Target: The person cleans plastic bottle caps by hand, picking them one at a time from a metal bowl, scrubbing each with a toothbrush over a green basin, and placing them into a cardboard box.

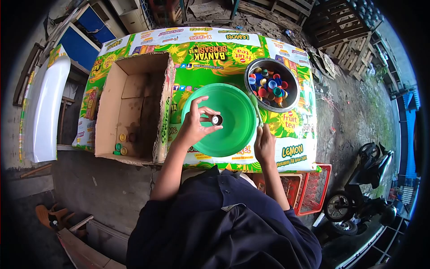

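Note:
My left hand pinches a small dark bottle cap with a pale inner disc, held over a green plastic basin. My right hand is closed round the handle of a knife, whose greenish blade points away from me along the basin's right rim. Behind it on the right, a metal bowl holds several caps in blue, red, orange and teal. To the left stands an open cardboard box with several yellow, green and brown caps in its near left corner.
A table with a bright printed cover bears the box, basin and bowl. Red crates stand by its near right edge. Farther right is a parked motorcycle. Wooden pallets lie at the back right, and a bench is at the lower left.

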Demonstrator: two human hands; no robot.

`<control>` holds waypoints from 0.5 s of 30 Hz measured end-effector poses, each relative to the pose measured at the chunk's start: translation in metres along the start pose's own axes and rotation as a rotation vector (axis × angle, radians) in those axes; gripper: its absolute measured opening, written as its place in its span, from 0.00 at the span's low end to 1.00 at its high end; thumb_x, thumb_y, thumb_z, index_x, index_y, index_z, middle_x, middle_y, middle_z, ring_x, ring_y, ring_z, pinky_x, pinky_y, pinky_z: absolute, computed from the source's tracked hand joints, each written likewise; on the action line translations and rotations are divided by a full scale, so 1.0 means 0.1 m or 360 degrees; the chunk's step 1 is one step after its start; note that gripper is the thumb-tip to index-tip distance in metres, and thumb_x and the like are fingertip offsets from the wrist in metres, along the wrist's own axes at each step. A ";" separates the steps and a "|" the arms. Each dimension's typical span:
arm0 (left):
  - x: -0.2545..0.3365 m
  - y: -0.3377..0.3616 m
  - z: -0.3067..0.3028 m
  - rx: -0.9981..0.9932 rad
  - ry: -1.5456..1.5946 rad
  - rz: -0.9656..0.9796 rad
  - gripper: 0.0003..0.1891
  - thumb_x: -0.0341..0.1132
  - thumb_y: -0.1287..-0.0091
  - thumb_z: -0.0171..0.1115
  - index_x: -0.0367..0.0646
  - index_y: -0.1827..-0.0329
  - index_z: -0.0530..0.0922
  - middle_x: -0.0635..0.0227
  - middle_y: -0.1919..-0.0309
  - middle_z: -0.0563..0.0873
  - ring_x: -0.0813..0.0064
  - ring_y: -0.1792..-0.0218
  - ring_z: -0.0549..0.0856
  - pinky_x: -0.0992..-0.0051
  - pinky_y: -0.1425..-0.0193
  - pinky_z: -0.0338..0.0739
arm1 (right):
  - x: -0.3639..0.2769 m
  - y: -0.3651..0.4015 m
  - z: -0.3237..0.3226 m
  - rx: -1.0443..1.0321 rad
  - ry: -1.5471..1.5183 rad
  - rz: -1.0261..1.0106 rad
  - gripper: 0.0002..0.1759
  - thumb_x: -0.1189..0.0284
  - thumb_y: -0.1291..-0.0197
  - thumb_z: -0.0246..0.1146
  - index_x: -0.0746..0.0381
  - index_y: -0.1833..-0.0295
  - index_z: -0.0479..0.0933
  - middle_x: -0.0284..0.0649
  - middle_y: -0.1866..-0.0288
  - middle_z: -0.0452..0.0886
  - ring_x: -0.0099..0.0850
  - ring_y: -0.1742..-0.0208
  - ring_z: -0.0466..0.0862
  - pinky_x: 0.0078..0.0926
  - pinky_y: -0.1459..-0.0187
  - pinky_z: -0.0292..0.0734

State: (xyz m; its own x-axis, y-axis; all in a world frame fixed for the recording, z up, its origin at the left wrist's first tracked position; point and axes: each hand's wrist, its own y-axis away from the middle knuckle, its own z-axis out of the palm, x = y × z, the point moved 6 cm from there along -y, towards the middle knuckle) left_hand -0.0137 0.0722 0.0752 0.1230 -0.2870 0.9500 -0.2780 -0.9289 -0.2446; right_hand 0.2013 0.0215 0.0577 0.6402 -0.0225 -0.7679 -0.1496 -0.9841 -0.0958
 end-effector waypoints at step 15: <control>0.03 0.12 0.19 0.0169 -0.0390 0.0151 0.50 0.25 0.56 0.72 0.38 0.31 0.47 0.59 0.66 0.80 0.64 0.61 0.82 0.69 0.54 0.76 | -0.56 -0.14 0.53 -0.0361 -0.0310 -0.0065 0.20 0.62 0.47 0.67 0.71 0.63 0.74 0.35 0.90 0.65 0.18 0.87 0.62 0.23 0.84 0.58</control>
State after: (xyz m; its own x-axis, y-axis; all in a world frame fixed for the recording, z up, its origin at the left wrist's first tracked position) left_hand 0.0012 0.0553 0.0714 0.3314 -0.4098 0.8498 -0.1997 -0.9108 -0.3613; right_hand 0.1277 0.0455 0.0679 0.4824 0.0305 -0.8754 0.0598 -0.9982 -0.0019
